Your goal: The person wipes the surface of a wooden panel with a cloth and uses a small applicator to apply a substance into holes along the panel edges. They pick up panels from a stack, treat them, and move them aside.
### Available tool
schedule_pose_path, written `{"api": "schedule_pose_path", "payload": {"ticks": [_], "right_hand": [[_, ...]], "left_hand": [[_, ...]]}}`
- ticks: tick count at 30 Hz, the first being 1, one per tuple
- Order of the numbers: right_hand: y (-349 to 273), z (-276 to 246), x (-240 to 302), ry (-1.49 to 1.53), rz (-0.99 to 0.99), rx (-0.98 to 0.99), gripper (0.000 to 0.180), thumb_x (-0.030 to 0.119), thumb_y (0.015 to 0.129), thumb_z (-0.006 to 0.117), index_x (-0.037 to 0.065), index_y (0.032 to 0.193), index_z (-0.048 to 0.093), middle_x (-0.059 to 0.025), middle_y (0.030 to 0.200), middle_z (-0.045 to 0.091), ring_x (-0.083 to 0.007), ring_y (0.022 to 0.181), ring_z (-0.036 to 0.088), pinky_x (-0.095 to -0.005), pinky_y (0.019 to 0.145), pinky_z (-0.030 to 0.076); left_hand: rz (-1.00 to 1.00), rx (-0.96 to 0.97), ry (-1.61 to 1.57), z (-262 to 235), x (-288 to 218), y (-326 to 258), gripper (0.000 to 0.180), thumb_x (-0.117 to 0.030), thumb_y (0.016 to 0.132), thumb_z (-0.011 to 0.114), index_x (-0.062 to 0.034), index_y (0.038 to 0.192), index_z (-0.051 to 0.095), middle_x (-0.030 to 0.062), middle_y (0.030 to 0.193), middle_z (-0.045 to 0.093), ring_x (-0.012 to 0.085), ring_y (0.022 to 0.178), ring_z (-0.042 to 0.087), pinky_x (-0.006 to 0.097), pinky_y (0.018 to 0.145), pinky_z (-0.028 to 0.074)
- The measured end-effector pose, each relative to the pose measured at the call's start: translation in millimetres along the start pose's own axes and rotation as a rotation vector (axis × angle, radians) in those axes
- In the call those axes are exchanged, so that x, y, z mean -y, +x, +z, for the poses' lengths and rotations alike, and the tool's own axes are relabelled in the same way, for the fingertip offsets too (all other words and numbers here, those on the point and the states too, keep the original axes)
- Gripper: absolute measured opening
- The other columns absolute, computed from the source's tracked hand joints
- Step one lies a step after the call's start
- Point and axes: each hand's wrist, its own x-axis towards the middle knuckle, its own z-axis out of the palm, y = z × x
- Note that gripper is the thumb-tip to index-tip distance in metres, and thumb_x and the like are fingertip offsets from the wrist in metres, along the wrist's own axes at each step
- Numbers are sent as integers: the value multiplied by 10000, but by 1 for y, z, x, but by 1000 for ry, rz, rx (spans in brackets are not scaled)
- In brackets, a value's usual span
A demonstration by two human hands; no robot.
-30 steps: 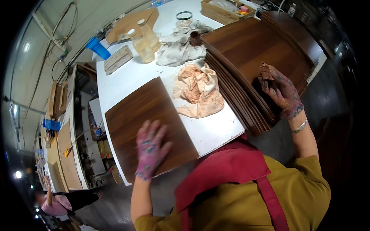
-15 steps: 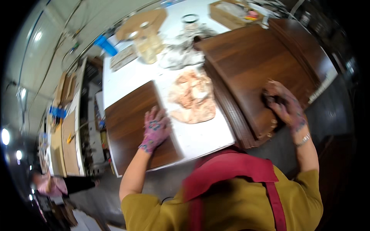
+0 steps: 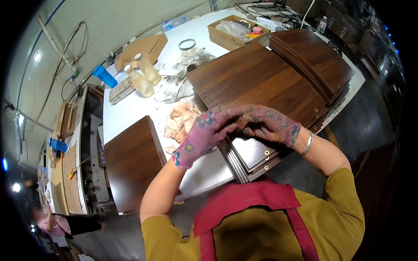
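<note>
My left hand (image 3: 202, 137), in a pink flowered glove, meets my right hand (image 3: 272, 125) above the near end of a stack of dark brown wood-grain panels (image 3: 252, 78). The right glove is stained dark brown at the fingers. Both hands are closed, fingers bent toward each other. Something dark seems to sit between them, but the fingers hide what it is. Brass-coloured round fittings (image 3: 267, 153) show at the panel's near corner, below the right hand. Left of the stack, a crumpled peach cloth (image 3: 180, 119) lies partly behind my left hand. A single brown panel (image 3: 133, 161) lies farther left.
On the white table (image 3: 126, 124) stand two bottles of yellowish liquid (image 3: 141, 82), a blue cup (image 3: 104, 76), a glass jar (image 3: 188, 48) and grey rags (image 3: 174, 82). A cardboard box (image 3: 230, 37) holds odds and ends at the back. Another person (image 3: 56, 222) stands far left.
My left hand has left the single panel and moved right. My right hand has come left across the stack to meet it. The view has shifted, and the panels appear farther left.
</note>
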Motion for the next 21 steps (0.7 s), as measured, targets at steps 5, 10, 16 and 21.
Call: {"api": "schedule_pose_path", "payload": {"ticks": [5,10,16,21], "right_hand": [[2,-6,6,138,151,90,162,83,936,642,-5,1072,655,-100,1082,636,-191,982,641,-304,849,531],[28,33,48,148,164,131,249,114,933,652,-25,1137,615,-83,1093,635,-142,966,632,-240,776,511],[85,3,56,11,15,-270,230,92,902,685,56,1122,626,-24,968,635,-119,891,628,-275,775,511],[149,-24,72,-200,-71,-361,135,155,919,687,76,1015,635,20,938,623,-89,857,601,-232,768,491]], "left_hand": [[170,22,236,-9,5,7,341,-162,865,731,-123,1196,656,96,947,659,307,848,642,388,730,528],[300,79,210,-37,33,24,478,-211,833,767,-119,1274,611,99,981,673,309,867,651,407,756,529],[-241,-424,-57,-111,173,53,246,-223,955,644,-56,1131,682,131,1080,683,240,957,677,347,852,539],[-289,-469,162,-96,301,69,280,-298,923,678,-30,862,624,123,809,611,280,783,609,383,714,473]]}}
